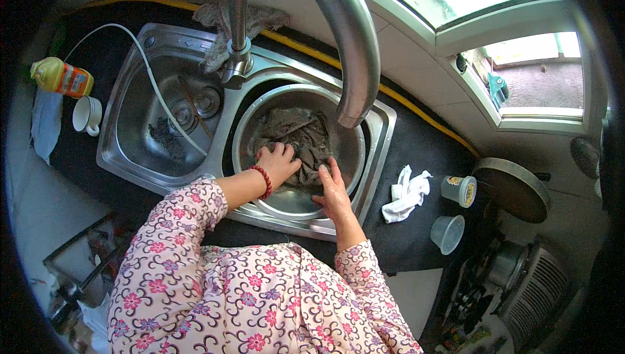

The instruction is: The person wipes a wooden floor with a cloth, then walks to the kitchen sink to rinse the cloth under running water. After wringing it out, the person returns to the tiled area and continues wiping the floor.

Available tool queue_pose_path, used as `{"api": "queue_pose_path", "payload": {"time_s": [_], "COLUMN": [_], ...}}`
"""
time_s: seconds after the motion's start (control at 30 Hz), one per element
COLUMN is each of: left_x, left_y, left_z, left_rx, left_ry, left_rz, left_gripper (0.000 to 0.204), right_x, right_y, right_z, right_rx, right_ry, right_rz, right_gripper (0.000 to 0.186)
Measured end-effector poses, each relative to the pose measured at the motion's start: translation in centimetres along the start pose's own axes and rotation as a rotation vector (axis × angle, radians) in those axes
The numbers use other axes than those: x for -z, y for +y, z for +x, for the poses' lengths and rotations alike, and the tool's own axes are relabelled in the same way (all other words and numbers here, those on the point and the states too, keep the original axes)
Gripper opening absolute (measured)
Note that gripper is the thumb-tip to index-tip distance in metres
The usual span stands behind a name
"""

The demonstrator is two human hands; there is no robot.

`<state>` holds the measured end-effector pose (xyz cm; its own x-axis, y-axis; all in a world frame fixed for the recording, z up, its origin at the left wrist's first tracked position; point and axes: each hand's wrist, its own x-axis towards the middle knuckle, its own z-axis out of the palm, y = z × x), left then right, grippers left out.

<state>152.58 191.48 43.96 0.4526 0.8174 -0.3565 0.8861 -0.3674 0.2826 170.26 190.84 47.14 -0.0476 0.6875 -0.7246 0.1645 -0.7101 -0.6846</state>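
A steel basin (pixel 299 204) sits in the right sink bowl, holding a wet, grey-brown cloth (pixel 311 133) with some water. My left hand (pixel 273 165), with a red bead bracelet, has its fingers bent into the cloth, gripping it. My right hand (pixel 331 191) is open at the basin's right side, fingers apart beside the cloth's edge. The large curved steel tap (pixel 355 48) arches over the basin.
The left sink bowl (pixel 124 133) holds a white hose. A yellow bottle (pixel 58 77) and white mug (pixel 84 118) stand left. A white cloth (pixel 403 198), tub (pixel 458 191), clear container (pixel 446 235) and round pan (pixel 511 181) are right, below a window (pixel 534 81).
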Motion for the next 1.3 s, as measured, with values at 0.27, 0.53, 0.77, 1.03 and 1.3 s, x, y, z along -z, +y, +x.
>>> {"api": "queue_pose_path", "payload": {"time_s": [0.27,0.53,0.77,1.03,1.3], "left_x": [8.7,5.6,6.4,2.4,16.2], "left_y": [3.0,1.9,-5.0,-3.7,3.5], "left_z": [-0.1,4.5,3.4,2.1,-3.6], "left_rx": [-0.135,-0.004,0.483,0.286,-0.312], "left_ry": [0.499,0.644,0.190,0.224,0.794], "left_rz": [-1.201,-1.019,-0.392,-0.537,-0.825], "left_gripper": [0.034,0.023,0.044,0.081,0.039], "right_x": [-0.7,-3.6,-1.5,0.4,0.5], "right_y": [-2.2,-1.2,-1.9,-1.4,-1.9], "right_z": [1.5,2.4,0.8,-2.8,-4.6], "right_rx": [-0.156,-0.061,-0.002,-0.006,-0.183], "right_ry": [-0.330,-0.004,0.029,0.077,-0.239], "right_rz": [0.840,0.937,0.623,0.430,0.881], "right_gripper": [0.065,0.033,0.025,0.052,0.044]}}
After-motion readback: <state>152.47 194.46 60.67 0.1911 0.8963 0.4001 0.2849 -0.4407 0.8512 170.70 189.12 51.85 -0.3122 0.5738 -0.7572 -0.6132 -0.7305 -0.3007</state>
